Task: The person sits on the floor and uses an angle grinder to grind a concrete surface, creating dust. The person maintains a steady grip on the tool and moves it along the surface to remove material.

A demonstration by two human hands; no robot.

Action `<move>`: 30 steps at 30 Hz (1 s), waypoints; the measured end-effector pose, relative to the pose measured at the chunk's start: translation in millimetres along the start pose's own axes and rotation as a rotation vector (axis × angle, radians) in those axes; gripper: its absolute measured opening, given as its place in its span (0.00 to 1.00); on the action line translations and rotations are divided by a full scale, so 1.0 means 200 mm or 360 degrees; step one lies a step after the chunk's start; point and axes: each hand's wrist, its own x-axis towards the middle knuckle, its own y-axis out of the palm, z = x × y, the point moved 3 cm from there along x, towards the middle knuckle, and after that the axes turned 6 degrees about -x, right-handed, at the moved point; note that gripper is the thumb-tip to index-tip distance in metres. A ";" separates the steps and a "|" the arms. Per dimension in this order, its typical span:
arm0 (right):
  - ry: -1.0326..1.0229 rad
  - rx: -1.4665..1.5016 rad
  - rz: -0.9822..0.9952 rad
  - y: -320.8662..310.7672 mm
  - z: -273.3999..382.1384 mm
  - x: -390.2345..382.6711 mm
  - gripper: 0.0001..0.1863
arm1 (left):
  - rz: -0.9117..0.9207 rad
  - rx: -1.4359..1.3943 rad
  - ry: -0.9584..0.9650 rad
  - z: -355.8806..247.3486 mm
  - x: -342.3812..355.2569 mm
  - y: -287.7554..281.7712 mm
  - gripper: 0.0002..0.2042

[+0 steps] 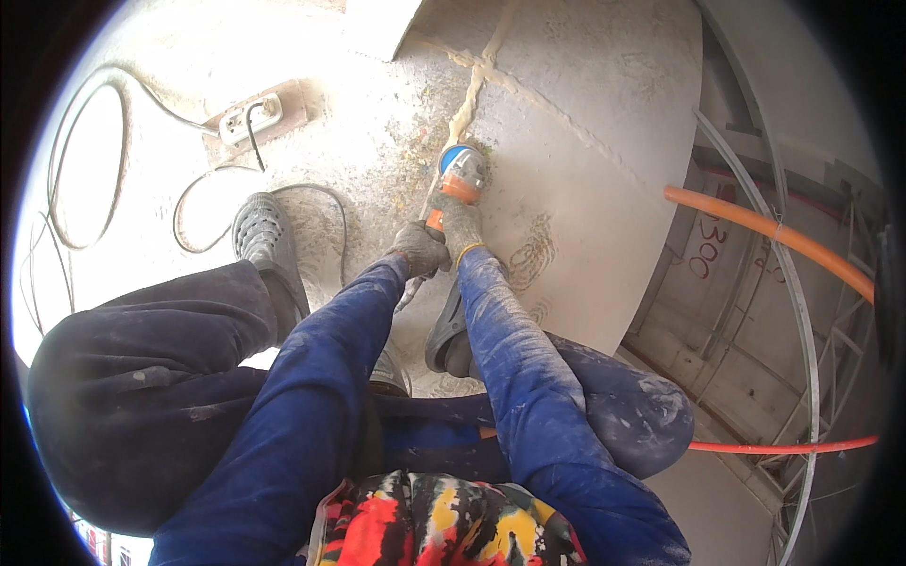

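Note:
An orange and grey angle grinder (461,185) with a blue disc (456,158) is in both my hands, in front of my feet. My gloved left hand (421,249) is closed around its rear body. My gloved right hand (458,224) wraps the body further forward, close to the head. At its far end the disc meets or hovers over a cream filler seam (467,111) on a pale grey surface (585,208); contact cannot be made out. This seam crosses another one farther away. A dark cord trails from the tool beside my left glove.
A white power strip (253,118) lies at the far left, with looping black cable (123,156) around it. A grey clog (262,231) is left of my hands. Right of the surface's curved edge are metal framing (807,358), an orange pipe (774,233) and a red pipe (783,447).

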 end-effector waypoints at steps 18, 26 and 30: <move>-0.0293 -0.0328 0.0249 -0.75 0.81 -0.48 0.31 | 0.0264 0.0378 0.1287 -0.66 -0.37 0.51 0.13; -0.0337 -0.0486 0.0640 -1.05 1.10 -0.71 0.33 | 0.0332 -0.0010 0.0849 -0.86 -0.77 0.44 0.25; -0.0311 -0.0139 0.0797 -0.81 0.90 -0.52 0.33 | 0.0105 0.0224 0.0772 -0.72 -0.60 0.31 0.26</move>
